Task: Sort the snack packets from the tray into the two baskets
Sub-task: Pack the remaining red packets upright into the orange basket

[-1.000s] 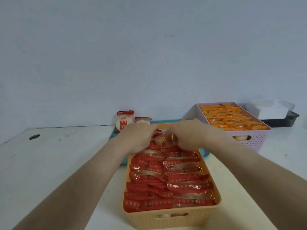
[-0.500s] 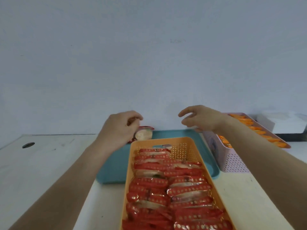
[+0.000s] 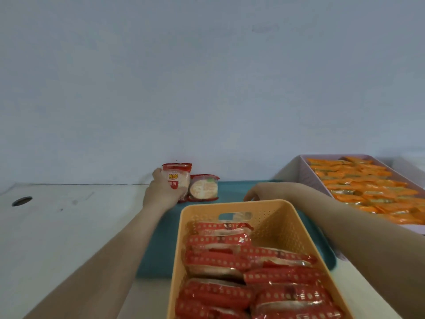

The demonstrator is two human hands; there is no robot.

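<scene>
The orange basket [image 3: 232, 204] in front of me holds several red snack packets [image 3: 220, 261]. Behind it lies the teal tray [image 3: 239, 187]. My left hand [image 3: 161, 192] grips a red-and-white packet [image 3: 176, 178] at the tray's far left corner. A second red packet [image 3: 203, 188] stands right beside it on the tray. My right hand [image 3: 259, 191] reaches down onto the tray just behind the orange basket's far rim; its fingers are hidden. The pink basket [image 3: 299, 169] at the right is full of orange packets [image 3: 368, 185].
The white table [image 3: 69, 215] extends to the left, with a round cable hole [image 3: 21, 201] near its far left edge. A plain wall rises directly behind the tray.
Both hands left the orange basket and moved to the tray behind it. My left hand closed on the red-and-white packet; my right hand dropped behind the basket rim. The view tilted up.
</scene>
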